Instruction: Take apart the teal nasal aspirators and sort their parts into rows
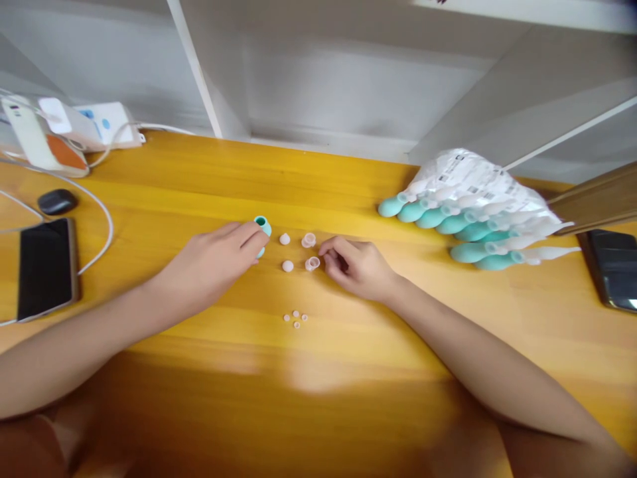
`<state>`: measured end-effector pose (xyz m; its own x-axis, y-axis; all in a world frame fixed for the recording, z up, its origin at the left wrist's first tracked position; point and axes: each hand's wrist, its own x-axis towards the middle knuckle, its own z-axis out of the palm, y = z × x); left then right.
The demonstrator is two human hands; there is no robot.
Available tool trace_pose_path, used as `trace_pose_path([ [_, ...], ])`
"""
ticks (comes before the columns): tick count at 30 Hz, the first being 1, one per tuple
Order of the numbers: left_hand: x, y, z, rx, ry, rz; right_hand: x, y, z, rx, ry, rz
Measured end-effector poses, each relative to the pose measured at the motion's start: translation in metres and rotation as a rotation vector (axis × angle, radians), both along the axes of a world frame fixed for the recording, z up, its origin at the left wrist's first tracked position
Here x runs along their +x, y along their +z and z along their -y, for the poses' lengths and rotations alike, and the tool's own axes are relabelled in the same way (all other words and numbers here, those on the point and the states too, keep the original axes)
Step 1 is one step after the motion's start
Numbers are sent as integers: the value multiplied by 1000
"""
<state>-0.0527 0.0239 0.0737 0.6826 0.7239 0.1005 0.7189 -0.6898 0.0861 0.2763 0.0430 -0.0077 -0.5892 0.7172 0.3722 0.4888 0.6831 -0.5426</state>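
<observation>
My left hand [219, 260] is closed around a small teal tube-like part [262, 227] with an open round end that sticks out past my fingers. My right hand [354, 265] rests on the yellow wooden table [318, 372], its fingertips touching a small clear cap [312, 263]. A second clear cap [308, 239] and two whitish dome-shaped pieces [284, 238] [287, 266] lie between my hands. Several tiny pale rings [295, 318] sit closer to me.
A pile of teal parts in clear printed bags [472, 212] lies at the right. A dark phone [614, 275] is at the far right edge, another phone [46, 267] at the left with a white cable [102, 229], a black earbud case [57, 201] and chargers [74, 129].
</observation>
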Motion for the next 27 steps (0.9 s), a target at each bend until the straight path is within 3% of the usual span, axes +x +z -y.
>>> trace_pose_path([
  [4, 2, 2, -1, 49, 12, -125, 0, 0, 0, 7, -3, 2],
  [9, 2, 8, 2, 83, 16, -130, 0, 0, 0, 9, 0, 6],
  [14, 10, 13, 14, 274, -22, -144, 0, -1, -1, 10, -2, 11],
  [17, 24, 4, 21, 338, -128, -86, 0, 0, 0, 2, -7, 30],
  [22, 43, -18, 19, 285, -93, -48, 1, 6, 1, -25, 37, 36],
  [27, 42, -31, 12, 168, -49, 26, -3, 8, 2, 0, 22, 134],
])
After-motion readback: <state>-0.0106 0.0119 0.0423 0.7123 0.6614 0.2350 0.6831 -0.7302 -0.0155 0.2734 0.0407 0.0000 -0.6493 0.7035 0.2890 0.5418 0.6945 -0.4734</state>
